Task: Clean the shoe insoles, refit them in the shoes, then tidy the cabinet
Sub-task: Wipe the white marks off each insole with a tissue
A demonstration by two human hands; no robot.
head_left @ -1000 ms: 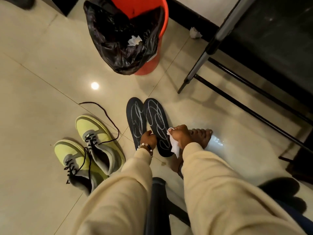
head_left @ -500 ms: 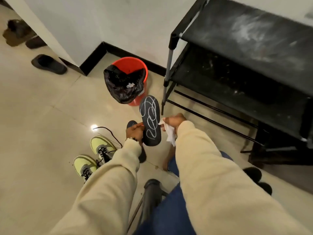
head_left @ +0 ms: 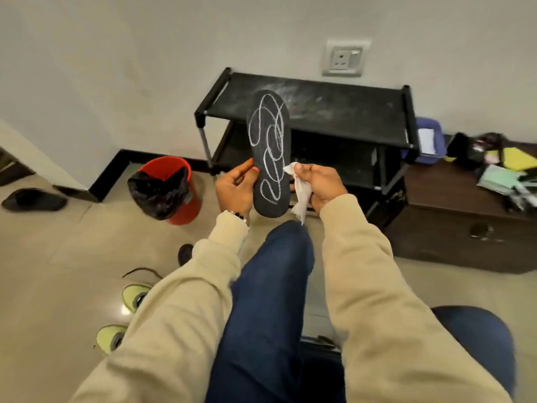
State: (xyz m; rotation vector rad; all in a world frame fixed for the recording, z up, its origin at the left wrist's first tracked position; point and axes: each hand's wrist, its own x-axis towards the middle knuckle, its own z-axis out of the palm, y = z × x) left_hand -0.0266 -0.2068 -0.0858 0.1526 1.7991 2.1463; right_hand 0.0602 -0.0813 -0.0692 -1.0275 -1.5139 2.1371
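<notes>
From the head camera I note the left hand (head_left: 236, 189) gripping a black insole (head_left: 270, 154) at its lower left edge, thumb curled onto the face, holding it upright in front of the knees. The face of the insole carries looping white chalk-like scribbles over most of its length. The right hand (head_left: 318, 186) is curled round a crumpled white wipe (head_left: 299, 193), pinching it against the insole's right edge near the heel end; the wipe's tail hangs below the hand.

Behind the insole stands a black shoe rack (head_left: 343, 112), its top shelf streaked with pale dust. A red bin (head_left: 186, 206) lined with a black bag sits on the floor to the left of the rack. Two yellow-green shoes (head_left: 135, 296) lie on the floor at lower left, partly hidden by my left sleeve, laces loose. A small dark shape (head_left: 185, 253) on the floor beside the sleeve may be the second insole; I cannot confirm it. A dark slipper (head_left: 33, 200) lies at far left.
</notes>
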